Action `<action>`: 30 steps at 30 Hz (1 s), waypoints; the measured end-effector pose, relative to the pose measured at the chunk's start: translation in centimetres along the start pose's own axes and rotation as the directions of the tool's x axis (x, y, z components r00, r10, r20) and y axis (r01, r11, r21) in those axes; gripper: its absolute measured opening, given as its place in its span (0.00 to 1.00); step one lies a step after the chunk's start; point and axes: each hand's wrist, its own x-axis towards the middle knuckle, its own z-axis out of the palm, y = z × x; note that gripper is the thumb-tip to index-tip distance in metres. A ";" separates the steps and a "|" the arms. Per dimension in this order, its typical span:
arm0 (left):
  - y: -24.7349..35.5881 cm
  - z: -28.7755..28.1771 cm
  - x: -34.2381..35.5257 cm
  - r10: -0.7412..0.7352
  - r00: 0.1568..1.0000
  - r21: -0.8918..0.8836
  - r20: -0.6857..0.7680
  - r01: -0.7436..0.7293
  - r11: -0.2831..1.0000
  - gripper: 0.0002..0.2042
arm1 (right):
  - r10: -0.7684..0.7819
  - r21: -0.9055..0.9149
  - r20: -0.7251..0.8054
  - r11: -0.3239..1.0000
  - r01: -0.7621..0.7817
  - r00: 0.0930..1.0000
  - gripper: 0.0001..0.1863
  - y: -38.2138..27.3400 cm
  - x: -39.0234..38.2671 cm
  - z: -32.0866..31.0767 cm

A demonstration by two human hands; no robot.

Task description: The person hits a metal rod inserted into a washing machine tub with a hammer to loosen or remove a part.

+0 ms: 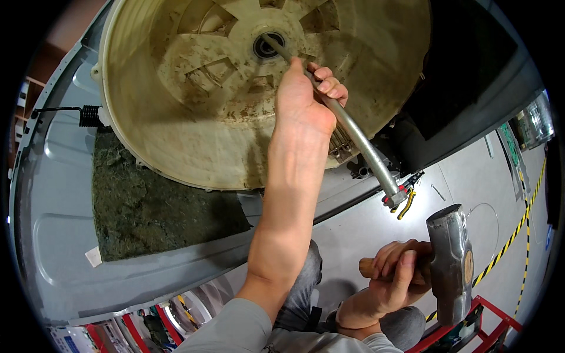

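A long metal rod slants from the middle of a dirty cream washing machine tub down toward the lower right. My left hand is wrapped around it, reaching into the tub. The rod's far tip meets the dark round bearing at the tub's centre; its near end carries a hex-shaped head. My right hand grips a sledgehammer by its short wooden handle, below and right of the rod's near end. The heavy steel head of the sledgehammer is apart from the rod.
A grey metal panel lies under the tub, with a dark fibrous pad on it. Yellow-handled pliers lie on the pale floor near black-and-yellow tape. A red metal frame stands at lower right.
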 end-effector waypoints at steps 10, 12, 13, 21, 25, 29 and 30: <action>0.8 -0.8 0.0 0.059 0.996 0.044 0.060 -0.062 0.997 0.12 | 0.050 -0.030 -0.077 0.998 -0.052 0.996 0.08 -0.4 -0.1 0.5; 1.0 -1.4 0.2 0.048 0.995 0.023 0.090 -0.051 0.998 0.12 | 0.055 -0.025 -0.075 0.998 -0.057 0.996 0.08 -0.5 -0.1 0.6; 1.0 -1.6 0.4 0.043 0.994 0.012 0.105 -0.044 0.999 0.12 | 0.058 -0.023 -0.075 0.998 -0.060 0.996 0.07 -0.6 -0.1 0.6; 0.6 -2.1 1.1 0.016 0.977 -0.115 0.213 0.009 0.993 0.16 | -0.017 -0.049 0.022 0.999 0.018 1.000 0.10 -0.4 -0.5 0.1; 0.8 -2.2 1.1 0.004 0.966 -0.159 0.260 0.038 0.987 0.16 | -0.172 -0.088 0.146 0.979 0.186 0.974 0.11 -0.3 -0.9 -1.0; 1.3 -1.6 0.8 -0.050 0.969 -0.215 0.243 0.104 0.971 0.16 | -0.348 -0.019 0.063 0.937 0.349 0.936 0.12 -0.2 -1.8 -1.2; 1.4 -1.4 0.7 -0.073 0.970 -0.226 0.234 0.127 0.966 0.16 | -0.377 0.012 0.070 0.926 0.377 0.923 0.12 -0.3 -1.9 -1.1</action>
